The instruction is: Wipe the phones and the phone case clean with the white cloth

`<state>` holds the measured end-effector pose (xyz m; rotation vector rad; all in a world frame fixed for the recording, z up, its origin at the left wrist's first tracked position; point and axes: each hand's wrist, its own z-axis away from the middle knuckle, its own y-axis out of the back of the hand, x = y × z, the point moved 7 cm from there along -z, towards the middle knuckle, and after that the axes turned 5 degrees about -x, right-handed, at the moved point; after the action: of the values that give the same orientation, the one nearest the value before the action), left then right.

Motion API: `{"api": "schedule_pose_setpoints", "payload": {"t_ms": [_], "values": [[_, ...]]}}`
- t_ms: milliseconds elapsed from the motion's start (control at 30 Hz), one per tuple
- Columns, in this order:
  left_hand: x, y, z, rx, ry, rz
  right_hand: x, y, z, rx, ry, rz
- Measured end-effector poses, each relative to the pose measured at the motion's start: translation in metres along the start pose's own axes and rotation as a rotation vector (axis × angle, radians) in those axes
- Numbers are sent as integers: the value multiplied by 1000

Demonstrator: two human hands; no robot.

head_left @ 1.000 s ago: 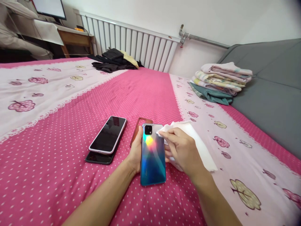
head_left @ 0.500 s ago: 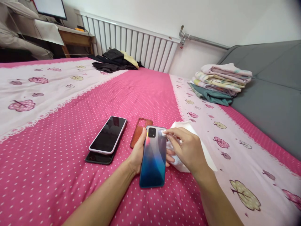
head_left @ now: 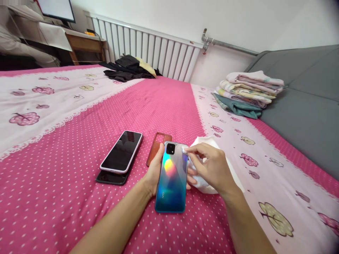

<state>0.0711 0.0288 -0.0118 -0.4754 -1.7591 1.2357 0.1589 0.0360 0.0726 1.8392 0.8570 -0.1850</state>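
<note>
My left hand [head_left: 155,171] is wrapped round a shiny blue-silver smartphone [head_left: 172,183], its back and camera block facing up. Fingertips of that hand show beyond the phone's right edge. Between thumb and fingertips, my right hand [head_left: 210,165] pinches a small white wad [head_left: 184,150], seemingly tissue, against the phone's upper right corner. Under the right hand lies a crumpled white cloth or tissue [head_left: 234,173], partly covered. Just behind the phone rests a brown phone case [head_left: 155,150] with a camera cutout.
To the left, a phone with a pale rim [head_left: 122,151] lies on a black phone [head_left: 111,178]. Folded clothes [head_left: 249,90] are stacked by the grey headboard [head_left: 312,91]. Dark clothes [head_left: 129,67] lie near the radiator [head_left: 148,42]. A person [head_left: 23,46] sits at a desk, far left.
The phone has tilted slightly in my left hand, so a bright rainbow reflection and lettering now show on its back. My right hand stays at its upper right corner.
</note>
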Motion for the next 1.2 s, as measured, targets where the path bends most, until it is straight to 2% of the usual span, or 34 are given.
{"api": "schedule_pose_setpoints", "payload": {"t_ms": [200,300,433,633,700,767,933,1067,1133,1200], "values": [[1,-3,0,-30,-5,62,-8,-6,6,-309,30,-58],[0,-6,0,-42,24,50,-9,-4,8,-360,39,-52],[0,-7,0,-60,16,46,-7,-2,6,-271,24,10],[-6,-4,0,-94,56,23,-1,7,1,25,3,100],[-9,-1,-1,-89,78,7,2,8,0,58,-15,104],[-9,1,-1,-76,69,9,3,6,0,4,-17,76],[-5,5,-3,-56,5,74,-4,-8,5,-277,-6,-19],[-9,7,-4,-47,24,103,-6,-17,13,-450,-46,-172],[-10,9,-4,-20,30,103,-5,-19,15,-486,-76,-224],[-9,10,-4,2,21,95,-4,-19,14,-461,-91,-217]]}}
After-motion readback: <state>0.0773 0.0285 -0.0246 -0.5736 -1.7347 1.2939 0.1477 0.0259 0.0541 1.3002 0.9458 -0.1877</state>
